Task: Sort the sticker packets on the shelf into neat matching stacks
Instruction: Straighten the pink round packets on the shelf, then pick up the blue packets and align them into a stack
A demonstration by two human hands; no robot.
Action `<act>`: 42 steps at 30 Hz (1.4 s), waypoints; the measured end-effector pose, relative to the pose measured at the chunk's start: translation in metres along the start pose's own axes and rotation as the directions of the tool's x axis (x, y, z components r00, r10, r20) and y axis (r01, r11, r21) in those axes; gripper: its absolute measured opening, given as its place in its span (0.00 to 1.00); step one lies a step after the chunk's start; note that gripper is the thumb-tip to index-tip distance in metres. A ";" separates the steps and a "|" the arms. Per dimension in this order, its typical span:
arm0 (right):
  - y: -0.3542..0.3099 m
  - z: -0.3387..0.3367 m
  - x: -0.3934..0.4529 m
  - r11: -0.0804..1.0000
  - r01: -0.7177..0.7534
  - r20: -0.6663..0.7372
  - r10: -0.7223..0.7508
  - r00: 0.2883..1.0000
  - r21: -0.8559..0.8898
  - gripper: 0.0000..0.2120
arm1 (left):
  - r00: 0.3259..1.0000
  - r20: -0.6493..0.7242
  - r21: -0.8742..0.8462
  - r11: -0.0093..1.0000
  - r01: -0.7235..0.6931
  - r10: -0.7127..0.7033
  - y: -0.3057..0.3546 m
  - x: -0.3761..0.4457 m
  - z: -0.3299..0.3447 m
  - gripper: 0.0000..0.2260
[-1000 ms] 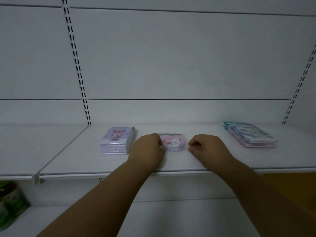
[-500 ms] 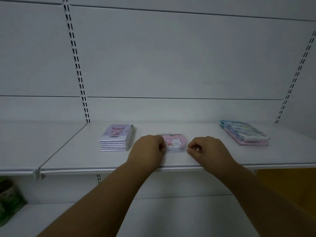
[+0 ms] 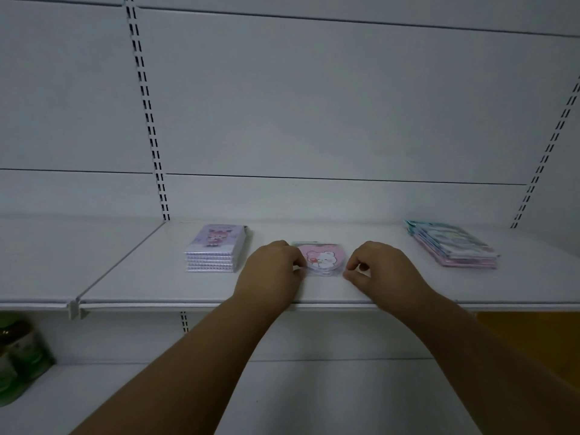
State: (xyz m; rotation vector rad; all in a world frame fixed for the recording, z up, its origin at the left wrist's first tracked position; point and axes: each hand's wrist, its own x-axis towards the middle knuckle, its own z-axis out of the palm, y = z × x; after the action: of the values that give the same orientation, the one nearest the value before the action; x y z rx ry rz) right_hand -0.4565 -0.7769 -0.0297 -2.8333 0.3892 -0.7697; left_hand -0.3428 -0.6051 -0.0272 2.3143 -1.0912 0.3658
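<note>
A small stack of pink heart-shaped sticker packets (image 3: 323,257) with a white bear on top lies in the middle of the white shelf (image 3: 194,290). My left hand (image 3: 272,269) has its curled fingers against the stack's left edge and pinches it. My right hand (image 3: 381,271) is curled at the stack's right front corner, thumb and forefinger touching the clear wrapper. A tidy stack of purple packets (image 3: 216,249) with a cartoon girl sits to the left. A looser, fanned stack of blue and pink packets (image 3: 452,246) lies at the right.
The shelf's front lip (image 3: 314,306) runs just under my wrists. A slotted upright (image 3: 150,120) stands at the back left, another slotted upright (image 3: 546,152) at the right. Green containers (image 3: 22,353) stand on the lower shelf at far left.
My right hand has closed the small gap and now touches the pink stack's right corner. My left hand stays at the left edge. The view has tilted up slightly.
</note>
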 end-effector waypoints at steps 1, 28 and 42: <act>0.000 0.000 0.000 1.000 0.007 0.006 -0.007 1.000 -0.003 0.05 | 1.000 0.000 -0.001 1.000 0.003 -0.003 0.000 0.000 0.000 0.09; -0.006 -0.010 0.008 0.999 -0.009 0.027 0.008 1.000 0.051 0.07 | 0.997 -0.026 0.085 0.994 -0.066 0.069 -0.001 0.008 0.000 0.13; 0.132 -0.112 0.004 0.928 -0.367 -0.136 0.373 0.918 0.069 0.05 | 0.982 0.139 0.044 0.989 -0.139 0.131 0.140 0.069 0.064 0.12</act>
State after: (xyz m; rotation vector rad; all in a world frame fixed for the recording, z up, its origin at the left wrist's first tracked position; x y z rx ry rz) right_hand -0.5379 -0.9151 0.0362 -2.5524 0.8898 -0.8896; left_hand -0.4064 -0.7583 0.0034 2.3464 -1.3243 0.2953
